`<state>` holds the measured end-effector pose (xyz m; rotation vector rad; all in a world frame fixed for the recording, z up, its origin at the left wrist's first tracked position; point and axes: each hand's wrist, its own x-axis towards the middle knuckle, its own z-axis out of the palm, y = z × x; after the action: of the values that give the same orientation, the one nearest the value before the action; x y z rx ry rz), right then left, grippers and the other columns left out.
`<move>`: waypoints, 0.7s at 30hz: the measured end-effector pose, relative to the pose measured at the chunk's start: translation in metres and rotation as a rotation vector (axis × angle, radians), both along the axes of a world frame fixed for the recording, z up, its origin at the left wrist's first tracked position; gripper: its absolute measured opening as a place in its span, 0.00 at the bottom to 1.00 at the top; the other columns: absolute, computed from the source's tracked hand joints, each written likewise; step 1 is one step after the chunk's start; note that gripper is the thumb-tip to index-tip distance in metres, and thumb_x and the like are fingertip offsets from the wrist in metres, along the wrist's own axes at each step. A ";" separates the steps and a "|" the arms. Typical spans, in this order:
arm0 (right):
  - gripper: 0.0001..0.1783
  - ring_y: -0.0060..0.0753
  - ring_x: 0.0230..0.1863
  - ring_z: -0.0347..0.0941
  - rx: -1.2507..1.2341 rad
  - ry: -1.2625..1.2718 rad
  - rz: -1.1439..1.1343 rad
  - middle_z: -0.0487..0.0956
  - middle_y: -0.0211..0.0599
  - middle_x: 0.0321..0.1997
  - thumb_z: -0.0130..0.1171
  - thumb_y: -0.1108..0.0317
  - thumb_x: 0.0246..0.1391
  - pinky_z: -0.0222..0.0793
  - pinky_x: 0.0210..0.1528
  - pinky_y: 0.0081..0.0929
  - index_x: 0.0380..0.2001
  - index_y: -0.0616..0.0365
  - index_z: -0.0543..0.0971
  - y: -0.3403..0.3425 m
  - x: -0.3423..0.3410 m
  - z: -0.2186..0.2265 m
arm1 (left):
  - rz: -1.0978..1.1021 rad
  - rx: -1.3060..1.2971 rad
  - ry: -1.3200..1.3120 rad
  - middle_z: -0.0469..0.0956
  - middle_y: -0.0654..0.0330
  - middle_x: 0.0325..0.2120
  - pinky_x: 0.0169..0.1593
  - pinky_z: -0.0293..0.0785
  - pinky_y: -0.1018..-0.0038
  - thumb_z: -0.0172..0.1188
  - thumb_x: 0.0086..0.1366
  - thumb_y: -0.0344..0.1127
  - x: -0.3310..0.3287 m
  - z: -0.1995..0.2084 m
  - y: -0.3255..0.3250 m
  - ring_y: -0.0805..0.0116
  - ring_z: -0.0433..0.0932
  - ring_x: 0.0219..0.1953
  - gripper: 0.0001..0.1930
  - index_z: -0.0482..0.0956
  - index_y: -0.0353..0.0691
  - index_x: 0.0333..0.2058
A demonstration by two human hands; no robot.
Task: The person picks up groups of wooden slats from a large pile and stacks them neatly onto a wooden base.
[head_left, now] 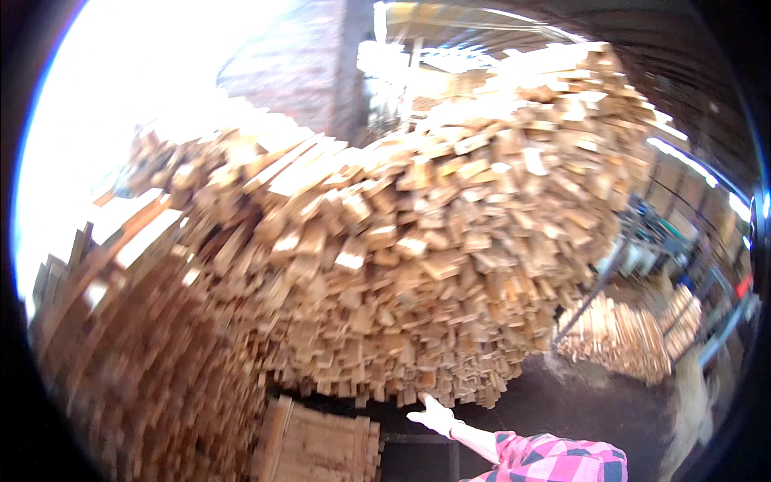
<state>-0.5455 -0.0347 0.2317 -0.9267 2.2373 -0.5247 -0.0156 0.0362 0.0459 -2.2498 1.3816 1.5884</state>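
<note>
My right hand (434, 416), in a white glove with a pink plaid sleeve (554, 459) behind it, reaches up and to the left from the lower edge. Its fingers are stretched out and hold nothing. The fingertips are just below the bottom ends of a huge, blurred pile of short wooden boards (418, 241) that fills the middle of the view. I cannot tell whether the hand touches the boards. My left hand is out of the picture.
A low stack of flat wooden boards (313, 442) lies left of my hand. More stacked boards (136, 353) rise on the left. A smaller bundle of boards (618, 337) and a metal rack (642, 241) stand on the right, on a dark floor (578, 402).
</note>
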 end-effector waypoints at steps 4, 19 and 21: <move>0.52 0.45 0.67 0.69 -0.248 0.198 -0.144 0.66 0.50 0.72 0.69 0.46 0.53 0.64 0.67 0.40 0.73 0.58 0.57 0.059 -0.033 0.019 | -0.236 -0.283 -0.035 0.80 0.42 0.46 0.52 0.75 0.57 0.70 0.57 0.58 -0.005 0.006 -0.101 0.43 0.79 0.46 0.37 0.74 0.34 0.55; 0.47 0.49 0.72 0.61 -0.916 0.711 -0.113 0.60 0.51 0.74 0.70 0.59 0.54 0.68 0.67 0.41 0.71 0.58 0.58 0.062 -0.171 0.268 | -0.772 -1.382 1.003 0.79 0.53 0.50 0.53 0.77 0.70 0.72 0.60 0.26 -0.401 0.418 -0.276 0.65 0.77 0.52 0.29 0.73 0.37 0.59; 0.47 0.48 0.69 0.64 -1.079 0.785 -0.027 0.61 0.52 0.72 0.71 0.65 0.52 0.71 0.65 0.41 0.71 0.60 0.58 0.044 -0.187 0.323 | -0.848 -1.513 1.060 0.79 0.53 0.47 0.53 0.76 0.68 0.71 0.61 0.29 -0.435 0.492 -0.271 0.62 0.77 0.49 0.26 0.74 0.35 0.57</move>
<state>-0.7323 0.0092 0.5552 -1.8698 2.5777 -1.7087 -0.4504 -0.2351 0.5377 -0.0737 3.8583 1.3901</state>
